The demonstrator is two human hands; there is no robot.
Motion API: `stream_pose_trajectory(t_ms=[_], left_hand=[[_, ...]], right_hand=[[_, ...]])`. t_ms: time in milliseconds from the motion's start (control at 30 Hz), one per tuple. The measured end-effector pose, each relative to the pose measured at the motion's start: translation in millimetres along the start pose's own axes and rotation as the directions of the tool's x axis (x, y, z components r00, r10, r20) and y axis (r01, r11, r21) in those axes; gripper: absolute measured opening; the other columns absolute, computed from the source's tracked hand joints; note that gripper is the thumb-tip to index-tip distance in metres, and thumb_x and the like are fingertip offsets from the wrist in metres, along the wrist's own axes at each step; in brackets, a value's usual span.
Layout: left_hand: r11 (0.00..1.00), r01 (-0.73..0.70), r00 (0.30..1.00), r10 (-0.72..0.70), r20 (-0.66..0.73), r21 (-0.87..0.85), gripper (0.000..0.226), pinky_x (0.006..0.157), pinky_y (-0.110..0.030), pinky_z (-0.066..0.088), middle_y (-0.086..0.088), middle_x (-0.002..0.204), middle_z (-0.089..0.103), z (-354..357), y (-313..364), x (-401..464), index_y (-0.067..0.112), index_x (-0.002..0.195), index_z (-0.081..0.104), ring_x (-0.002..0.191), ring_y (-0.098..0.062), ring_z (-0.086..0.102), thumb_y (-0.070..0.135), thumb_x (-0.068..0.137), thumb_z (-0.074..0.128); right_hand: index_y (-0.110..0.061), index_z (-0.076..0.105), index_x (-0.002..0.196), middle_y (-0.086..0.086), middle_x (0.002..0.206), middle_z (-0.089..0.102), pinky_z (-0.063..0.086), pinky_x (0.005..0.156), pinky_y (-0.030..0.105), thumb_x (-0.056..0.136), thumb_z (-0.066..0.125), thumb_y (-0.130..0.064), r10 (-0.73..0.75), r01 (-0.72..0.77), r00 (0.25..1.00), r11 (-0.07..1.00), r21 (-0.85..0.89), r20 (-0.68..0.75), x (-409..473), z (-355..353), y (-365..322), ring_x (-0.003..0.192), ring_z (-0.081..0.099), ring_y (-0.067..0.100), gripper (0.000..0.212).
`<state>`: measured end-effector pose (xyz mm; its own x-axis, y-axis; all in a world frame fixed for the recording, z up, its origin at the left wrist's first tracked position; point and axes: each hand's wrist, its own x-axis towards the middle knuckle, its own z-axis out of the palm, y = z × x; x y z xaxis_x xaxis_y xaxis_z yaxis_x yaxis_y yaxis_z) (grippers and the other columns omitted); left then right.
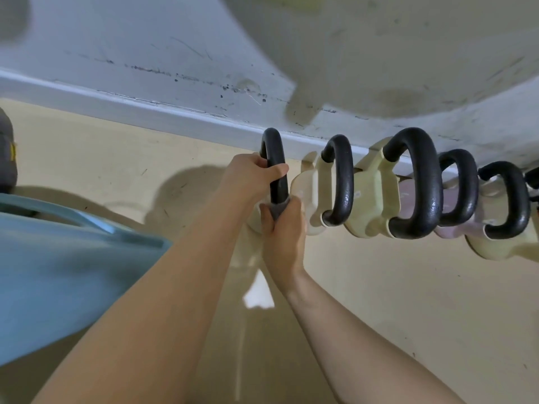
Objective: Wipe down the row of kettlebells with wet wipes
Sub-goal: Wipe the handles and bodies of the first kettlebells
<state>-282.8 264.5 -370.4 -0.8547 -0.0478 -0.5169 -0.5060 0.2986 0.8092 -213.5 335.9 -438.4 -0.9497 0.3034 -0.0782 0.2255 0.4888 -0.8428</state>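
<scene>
A row of kettlebells with black handles stands on the beige floor along the wall. My left hand (253,175) grips the black handle (274,153) of the leftmost kettlebell near its far side. My right hand (284,231) wraps a grey wet wipe (279,209) around the near end of that same handle. This kettlebell's pale body is mostly hidden behind my hands. To its right stand a cream kettlebell (320,188), a larger pale yellow kettlebell (373,196), a pink kettlebell (455,228) and another pale yellow kettlebell (495,243).
A scuffed white wall (175,53) with a white skirting board (145,109) runs behind the row. A blue plastic container (58,258) stands at the left. A dark grey object (5,153) sits at the left edge. Beige floor (423,316) spreads in front.
</scene>
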Motion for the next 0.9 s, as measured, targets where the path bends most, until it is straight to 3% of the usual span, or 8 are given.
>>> stream_pose_trajectory(t_ms=[100,200,300,467,600,700,800,900], left_hand=[[1.0,0.022,1.0,-0.022,-0.013,0.002,0.015,0.067,-0.02,0.043,-0.002,0.083,0.063,1,2,-3,0.015,0.081,0.061,0.078,-0.017,0.06,0.029,0.082,0.065],[0.998,0.027,0.999,-0.029,-0.039,-0.048,0.017,0.075,-0.027,0.046,-0.003,0.083,0.064,6,3,-8,0.02,0.07,0.055,0.09,-0.024,0.064,0.027,0.083,0.064],[0.992,-0.003,0.984,0.026,-0.178,0.13,0.015,0.081,-0.027,0.038,-0.002,0.095,0.058,17,9,-13,0.013,0.099,0.056,0.097,-0.024,0.054,0.021,0.086,0.06],[0.796,-0.46,0.801,0.564,-0.204,0.394,0.035,0.087,-0.019,0.036,-0.002,0.116,0.059,52,15,-36,0.01,0.116,0.058,0.106,-0.019,0.053,0.001,0.086,0.043],[0.899,-0.319,0.945,0.324,0.035,0.3,0.032,0.074,-0.016,0.038,-0.007,0.113,0.064,77,20,-50,0.011,0.125,0.051,0.1,-0.019,0.059,0.015,0.095,0.039],[0.964,-0.103,0.993,0.085,0.081,0.245,0.038,0.085,-0.023,0.04,-0.006,0.116,0.063,81,12,-46,0.011,0.128,0.05,0.107,-0.022,0.057,0.026,0.094,0.044],[0.98,-0.085,0.991,0.064,0.119,0.181,0.033,0.094,-0.031,0.046,-0.006,0.113,0.067,83,2,-44,0.015,0.121,0.059,0.104,-0.022,0.06,0.027,0.092,0.051],[0.987,-0.084,0.991,0.068,0.119,0.137,0.028,0.097,-0.04,0.047,-0.008,0.11,0.068,88,-4,-44,0.013,0.115,0.062,0.101,-0.024,0.061,0.024,0.091,0.053]], right_hand=[[-0.022,0.041,0.089,-0.008,0.089,0.046,0.034,0.067,0.029,0.094,0.045,-0.02,0.112,-0.105,0.986,0.992,-0.066,0.123,-7,-10,12,0.078,0.046,0.011,0.007],[-0.013,0.044,0.089,0.003,0.094,0.049,0.035,0.065,0.033,0.095,0.041,-0.02,-0.026,0.123,0.943,0.953,-0.277,0.331,-3,-48,13,0.079,0.049,0.025,0.01],[-0.002,0.057,0.099,0.015,0.101,0.058,0.044,0.075,0.036,0.089,0.036,-0.022,-0.221,0.333,0.846,0.929,-0.159,0.485,-11,-95,19,0.09,0.056,0.027,0.031],[-0.016,0.07,0.101,-0.009,0.087,0.047,0.033,0.077,0.002,0.093,0.048,-0.018,-0.17,0.183,0.971,0.981,-0.069,0.17,-9,-150,40,0.089,0.046,-0.006,0.024],[-0.012,0.065,0.085,-0.009,0.083,0.061,0.045,0.084,0.024,0.087,0.055,-0.008,0.328,-0.329,0.944,0.933,0.142,0.03,12,-140,60,0.087,0.056,0.013,0.011],[-0.011,0.066,0.085,0.001,0.078,0.063,0.052,0.079,0.031,0.085,0.05,-0.01,0.478,-0.453,0.878,0.823,0.343,0.013,31,-125,49,0.075,0.059,0.015,0.016],[-0.011,0.06,0.078,-0.003,0.062,0.059,0.045,0.05,0.01,0.093,0.037,-0.006,0.38,-0.439,0.897,0.703,0.559,0.227,33,-113,25,0.051,0.054,0.001,0.028],[-0.005,0.06,0.094,0.002,0.076,0.061,0.048,0.057,0.01,0.097,0.033,-0.006,0.281,-0.395,0.919,0.646,0.653,0.277,21,-111,29,0.06,0.059,0.0,0.026]])
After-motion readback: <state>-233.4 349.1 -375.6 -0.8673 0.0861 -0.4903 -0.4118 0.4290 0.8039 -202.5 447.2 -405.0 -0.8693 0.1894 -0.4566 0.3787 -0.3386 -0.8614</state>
